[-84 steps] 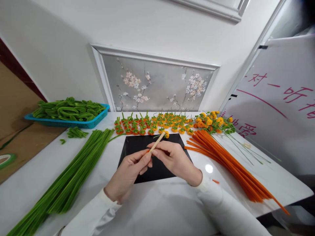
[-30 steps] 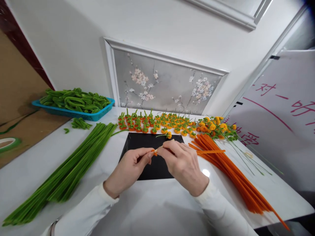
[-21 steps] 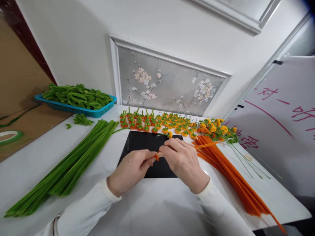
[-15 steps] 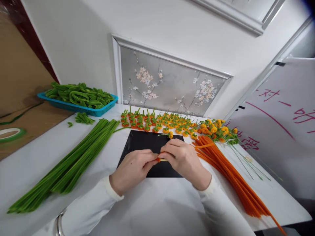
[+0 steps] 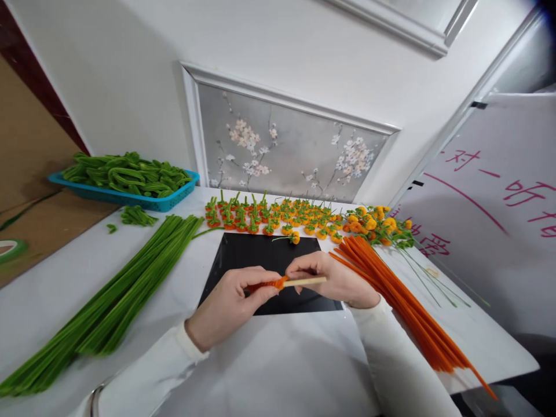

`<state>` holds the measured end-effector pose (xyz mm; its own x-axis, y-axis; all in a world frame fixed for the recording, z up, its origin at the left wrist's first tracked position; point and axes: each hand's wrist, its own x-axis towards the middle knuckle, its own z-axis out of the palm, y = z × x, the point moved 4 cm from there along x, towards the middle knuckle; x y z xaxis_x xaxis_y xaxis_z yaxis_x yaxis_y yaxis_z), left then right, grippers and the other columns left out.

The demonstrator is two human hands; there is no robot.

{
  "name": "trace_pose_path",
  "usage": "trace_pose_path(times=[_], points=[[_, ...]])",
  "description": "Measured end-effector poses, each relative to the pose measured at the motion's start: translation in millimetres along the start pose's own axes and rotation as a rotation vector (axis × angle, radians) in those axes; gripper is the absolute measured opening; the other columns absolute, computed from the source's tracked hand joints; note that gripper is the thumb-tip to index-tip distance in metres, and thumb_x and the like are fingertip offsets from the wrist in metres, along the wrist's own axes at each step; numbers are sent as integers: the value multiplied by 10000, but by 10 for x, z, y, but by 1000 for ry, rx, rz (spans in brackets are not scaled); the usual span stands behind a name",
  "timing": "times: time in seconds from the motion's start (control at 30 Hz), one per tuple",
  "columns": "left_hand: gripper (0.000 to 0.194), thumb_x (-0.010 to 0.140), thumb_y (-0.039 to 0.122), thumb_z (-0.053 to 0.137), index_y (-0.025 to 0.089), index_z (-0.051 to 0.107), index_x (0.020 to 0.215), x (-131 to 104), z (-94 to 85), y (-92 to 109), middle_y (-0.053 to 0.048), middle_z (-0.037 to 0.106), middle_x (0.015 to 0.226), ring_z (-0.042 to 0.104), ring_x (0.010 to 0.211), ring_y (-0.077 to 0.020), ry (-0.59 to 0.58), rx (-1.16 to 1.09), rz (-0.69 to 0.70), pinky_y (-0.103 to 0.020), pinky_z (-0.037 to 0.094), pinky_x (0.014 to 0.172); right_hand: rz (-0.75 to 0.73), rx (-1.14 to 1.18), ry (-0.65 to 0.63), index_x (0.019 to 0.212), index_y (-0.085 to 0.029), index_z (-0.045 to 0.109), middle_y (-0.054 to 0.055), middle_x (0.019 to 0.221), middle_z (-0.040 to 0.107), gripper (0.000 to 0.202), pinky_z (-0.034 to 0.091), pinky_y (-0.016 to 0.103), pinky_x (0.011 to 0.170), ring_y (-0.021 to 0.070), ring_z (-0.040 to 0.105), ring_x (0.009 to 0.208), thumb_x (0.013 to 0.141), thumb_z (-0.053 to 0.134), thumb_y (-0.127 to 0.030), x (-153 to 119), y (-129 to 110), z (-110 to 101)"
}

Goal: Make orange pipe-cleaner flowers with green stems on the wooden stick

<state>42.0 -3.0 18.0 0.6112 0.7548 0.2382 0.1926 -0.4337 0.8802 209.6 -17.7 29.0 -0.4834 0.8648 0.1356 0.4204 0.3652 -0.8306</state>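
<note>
Above the black mat (image 5: 299, 304), my left hand (image 5: 232, 298) pinches an orange fuzzy coil (image 5: 278, 283) wound round a thin pale stick (image 5: 306, 281). The stick points right, its free end bare. My right hand (image 5: 332, 278) has its thumb and fingers bent close together at the coil's right end, behind the stick; whether something thin is between the fingertips is too small to tell. One small yellow flower (image 5: 295, 237) lies at the mat's back edge. Rows of little orange and yellow flowers with green tops (image 5: 254, 225) stand behind the mat.
Long green fuzzy stems (image 5: 125, 295) lie on the left of the white table (image 5: 260, 370), orange ones (image 5: 399, 301) on the right. A blue basket (image 5: 167, 202) of green pieces stands back left. Yellow flowers with stems (image 5: 377, 223) lie back right. Green tape (image 5: 13, 250) is far left.
My right hand has shifted right and opened its grip somewhat, baring the pale stick. More of the orange coil shows in my left hand. The view has turned slightly.
</note>
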Motion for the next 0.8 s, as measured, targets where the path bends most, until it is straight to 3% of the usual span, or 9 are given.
trace_pose_path(times=[0.1,0.2,0.23,0.3,0.43,0.6,0.8], points=[[258,790,246,620,193,686,1034,8,-32,-72,-6,624,747,496,637,-109,75,-212,-114,-223,401,600,-14,-13,44,784,-158,630,-25,627,550,185,359,194,530,76,463,557,884,479,-194,8,-9,53],[299,771,280,658,195,682,1057,2,-39,-118,6,597,695,449,586,-83,97,-430,-214,-203,368,556,-23,-10,146,824,-167,611,-25,652,539,162,374,198,525,76,464,548,894,481,-234,29,-14,105],[291,766,289,669,195,691,1040,-3,-35,-128,3,595,696,439,577,-75,94,-501,-252,-194,354,543,-25,-5,199,881,-176,605,-25,681,548,107,380,199,529,79,467,560,876,520,-243,37,-16,114],[285,749,299,694,197,705,1015,-17,-18,-141,0,586,702,411,556,-55,85,-637,-334,-175,317,513,-46,19,303,999,-200,581,-23,750,568,184,385,202,527,79,457,566,824,606,-251,54,-21,130],[280,736,297,718,191,719,995,-41,33,-117,-2,557,700,373,530,-30,15,-800,-425,-157,258,472,-141,29,398,1032,-223,613,-14,789,582,254,395,211,538,82,455,578,788,660,-273,88,-34,175],[263,745,302,708,207,727,989,-54,28,-84,3,560,690,366,527,-31,16,-773,-392,-162,256,466,-145,123,438,973,-203,654,-1,739,595,232,409,230,544,96,491,585,785,667,-337,110,-13,228],[184,780,275,659,222,751,930,-47,-29,-47,-12,664,736,499,646,-99,122,-466,-182,-225,418,610,-100,484,371,948,-190,626,5,725,627,279,471,262,581,135,586,642,738,706,-355,141,-25,310]])
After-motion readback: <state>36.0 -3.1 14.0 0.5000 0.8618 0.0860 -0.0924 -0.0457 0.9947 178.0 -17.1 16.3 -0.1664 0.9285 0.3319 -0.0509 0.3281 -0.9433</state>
